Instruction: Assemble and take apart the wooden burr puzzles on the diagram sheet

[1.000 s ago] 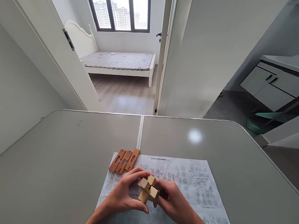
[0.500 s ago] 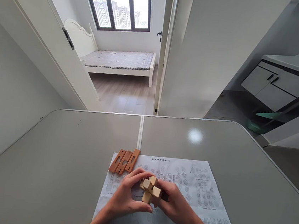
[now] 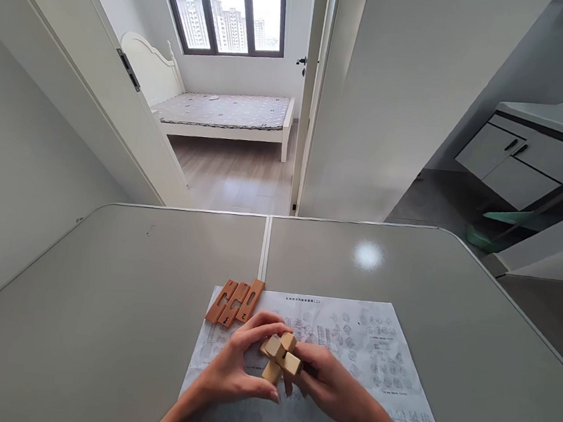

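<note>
A pale wooden burr puzzle (image 3: 280,357) of interlocking bars is held between both hands above a printed sheet (image 3: 401,411). My left hand (image 3: 240,361) curves round its left side, forefinger on the top and thumb near the lower bar. From the right, my right hand (image 3: 331,381) grips the puzzle; some of those fingers are hidden behind it. Just beyond my left hand, three flat reddish-brown wooden pieces (image 3: 235,303) with slots and numbers lie side by side across the sheet's upper left corner.
The sheet lies on a grey table (image 3: 101,299) with a pale rim and a centre seam. Past the table, a doorway shows a bed (image 3: 231,112) under a window (image 3: 222,10). A white cabinet (image 3: 528,156) stands at the right.
The puzzle has turned and tilted slightly in my hands, its lower bar shifting a little to the left. My left thumb has also moved slightly left. The slotted pieces stay put.
</note>
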Action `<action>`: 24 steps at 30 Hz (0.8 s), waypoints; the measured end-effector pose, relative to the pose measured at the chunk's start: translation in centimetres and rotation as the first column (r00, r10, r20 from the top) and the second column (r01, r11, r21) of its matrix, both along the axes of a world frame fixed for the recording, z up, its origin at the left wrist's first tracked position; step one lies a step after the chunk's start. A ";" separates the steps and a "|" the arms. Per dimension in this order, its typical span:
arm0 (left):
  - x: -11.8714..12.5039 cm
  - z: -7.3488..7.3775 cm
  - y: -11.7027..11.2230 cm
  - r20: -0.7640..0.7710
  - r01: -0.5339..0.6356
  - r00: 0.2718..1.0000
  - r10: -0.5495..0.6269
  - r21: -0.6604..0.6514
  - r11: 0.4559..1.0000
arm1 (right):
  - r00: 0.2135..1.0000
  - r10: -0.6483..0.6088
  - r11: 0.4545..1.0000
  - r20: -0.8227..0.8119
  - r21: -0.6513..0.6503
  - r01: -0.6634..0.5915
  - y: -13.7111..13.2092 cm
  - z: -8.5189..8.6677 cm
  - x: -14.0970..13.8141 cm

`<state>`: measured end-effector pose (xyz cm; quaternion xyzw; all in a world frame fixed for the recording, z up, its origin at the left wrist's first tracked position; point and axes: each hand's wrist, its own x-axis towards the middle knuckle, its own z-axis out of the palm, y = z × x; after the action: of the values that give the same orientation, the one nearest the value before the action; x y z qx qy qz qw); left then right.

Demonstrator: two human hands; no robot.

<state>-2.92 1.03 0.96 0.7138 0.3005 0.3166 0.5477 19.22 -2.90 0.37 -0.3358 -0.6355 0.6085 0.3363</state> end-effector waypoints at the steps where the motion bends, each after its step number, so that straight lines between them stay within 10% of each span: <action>1: 0.0 0.0 0.0 0.022 0.031 0.999 -0.031 -0.012 0.999 | 1.000 0.015 1.000 -0.017 -0.005 -0.015 0.1 0.2 0.0; 13: 0.4 0.8 -0.4 -0.035 0.000 0.999 -0.001 -0.013 1.000 | 0.981 -0.189 0.978 0.036 0.096 0.185 -0.4 -0.6 -0.8; 24: 1.6 -0.9 -1.6 -0.033 -0.258 0.961 0.273 0.236 0.937 | 0.887 -0.454 0.885 0.087 0.158 0.438 -0.9 -2.3 -1.3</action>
<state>-1.28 -0.59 0.03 0.7352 0.3733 0.3966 0.4036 17.88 -3.78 -1.89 -0.4858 -0.5997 0.4495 0.4498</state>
